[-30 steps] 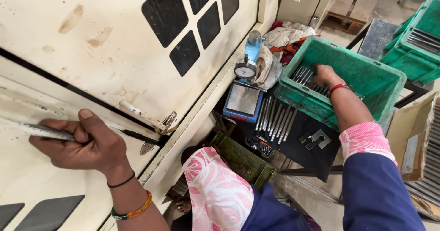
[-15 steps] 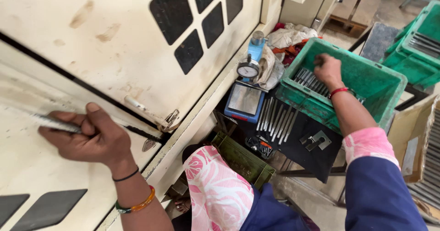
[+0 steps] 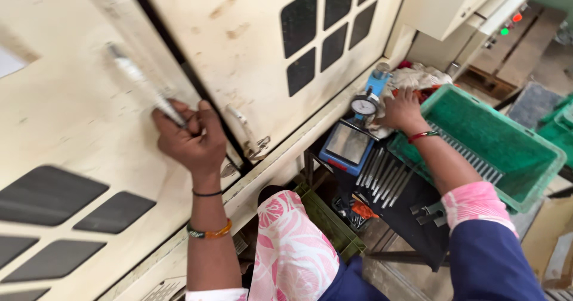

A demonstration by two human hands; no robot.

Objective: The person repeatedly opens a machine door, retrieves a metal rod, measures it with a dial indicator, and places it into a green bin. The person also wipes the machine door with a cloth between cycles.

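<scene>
My left hand [image 3: 190, 141] is closed around the lower end of a long metal handle bar [image 3: 138, 80] on a cream machine door [image 3: 71, 134]. The bar looks blurred. My right hand [image 3: 404, 110] lies palm down at the left corner of a green plastic crate [image 3: 507, 152]. It is right next to a round dial gauge [image 3: 364, 105] on a blue stand with a flat plate [image 3: 348, 145]. Its fingertips are hidden, so I cannot tell whether it holds anything. Several metal rods [image 3: 384, 178] lie on a black mat [image 3: 412, 220] below the hand.
A second cream door [image 3: 250, 50] with dark window panels stands to the right of a dark gap. A white cloth [image 3: 425, 76] lies behind the gauge. A small green bin [image 3: 327, 220] sits by my knee. More green crates [image 3: 558, 125] stand at the far right.
My left hand has slid up along the handle bar and the door has shifted. My right hand has left the rods inside the green crate and moved to its left corner by the gauge.
</scene>
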